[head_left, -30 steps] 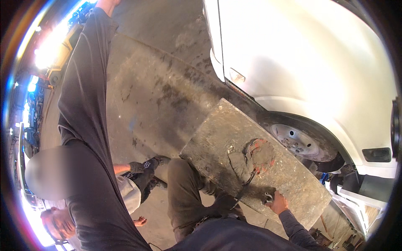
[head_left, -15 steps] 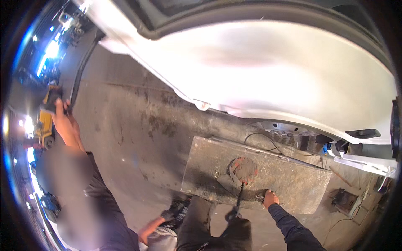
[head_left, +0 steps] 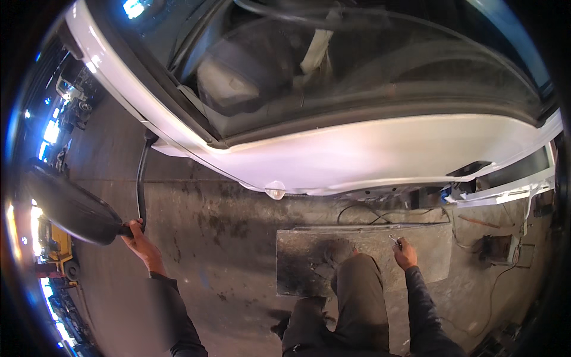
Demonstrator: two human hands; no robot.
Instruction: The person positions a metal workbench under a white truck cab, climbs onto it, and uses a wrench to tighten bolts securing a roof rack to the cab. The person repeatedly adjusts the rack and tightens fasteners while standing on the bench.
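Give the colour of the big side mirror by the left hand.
The side mirror is black; the head view shows it best.

Yellow machine [head_left: 57, 243] far L (type unclear), bright lights [head_left: 52, 131] along L rim; stained concrete flr [head_left: 208, 223]; boxy metal unit [head_left: 498, 247] on R, w/ thin reddish-brn rod [head_left: 479, 222] nearby.

Both dark-sleeved arms [head_left: 424, 312] are spread wide apart.
The bare left hand [head_left: 141, 245] is curled; the bare right hand [head_left: 406, 255] has bent fingers.
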